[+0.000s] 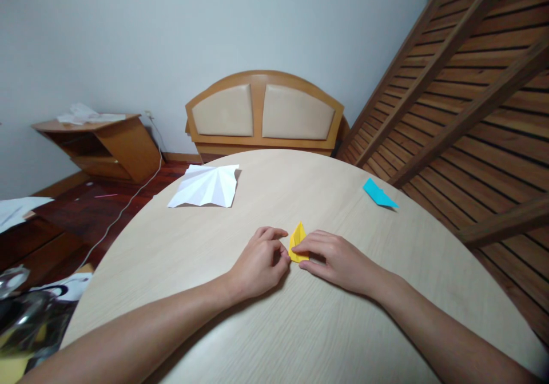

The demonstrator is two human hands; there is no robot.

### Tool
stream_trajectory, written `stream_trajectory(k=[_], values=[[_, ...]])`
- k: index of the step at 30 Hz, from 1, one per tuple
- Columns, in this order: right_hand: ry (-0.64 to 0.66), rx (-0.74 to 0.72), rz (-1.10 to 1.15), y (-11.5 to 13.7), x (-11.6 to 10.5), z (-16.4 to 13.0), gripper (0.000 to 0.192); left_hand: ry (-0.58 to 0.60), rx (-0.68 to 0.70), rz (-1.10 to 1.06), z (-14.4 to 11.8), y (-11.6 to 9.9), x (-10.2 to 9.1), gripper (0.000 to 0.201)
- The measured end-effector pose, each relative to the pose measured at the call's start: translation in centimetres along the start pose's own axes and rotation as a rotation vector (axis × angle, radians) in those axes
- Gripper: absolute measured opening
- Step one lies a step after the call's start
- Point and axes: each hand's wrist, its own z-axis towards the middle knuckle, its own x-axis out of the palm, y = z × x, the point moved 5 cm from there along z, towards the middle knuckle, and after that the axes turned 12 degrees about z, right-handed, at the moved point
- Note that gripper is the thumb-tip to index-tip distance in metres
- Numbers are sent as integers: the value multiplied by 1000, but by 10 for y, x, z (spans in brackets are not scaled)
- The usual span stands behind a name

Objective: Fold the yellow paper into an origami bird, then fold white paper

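Both hands rest on the worktop [300, 327], close together, meeting at a small yellow folded paper [297, 241]. Left hand [259, 264] loosely curled, thumb and forefinger tips pinching the paper's left edge. Right hand [338, 261] lies flatter, forefinger pressed along the paper's lower right side, thumb tucked just beneath it; so both hands are clamped lightly on the same piece. The paper sits between the two sets of fingertips, roughly mid-worktop, a little nearer the person's edge than the far edge. Shape: narrow, pointed, the tip aimed toward the far edge, wider at the base near the fingers; a crease runs up its middle, and one flap stands slightly raised. Bright yellow on every visible face. Further out: a white creased sheet [206, 186], fan-pleated from one point, lies near the far left edge of the worktop, well apart from the hands. A blue folded paper [378, 194], flat and pointed, lies near the far right edge.
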Motion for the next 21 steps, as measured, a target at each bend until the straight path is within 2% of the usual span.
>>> stream_trajectory(k=[4, 8, 12, 16, 21], values=[[14, 29, -42, -1, 1, 2, 17, -2, -45, 38, 0, -1, -3, 15], [26, 38, -75, 0, 1, 1, 16, -25, -18, 57, 0, 0, -4, 5], [27, 46, -66, -1, -1, -1, 12, -29, 69, 44, 0, -2, -5, 21], [12, 33, 6, -6, -2, -3, 9, -19, 189, 74, -1, -10, -9, 27], [-60, 0, 52, -8, -5, -3, 9, 37, 114, 109, -2, -7, -9, 34]])
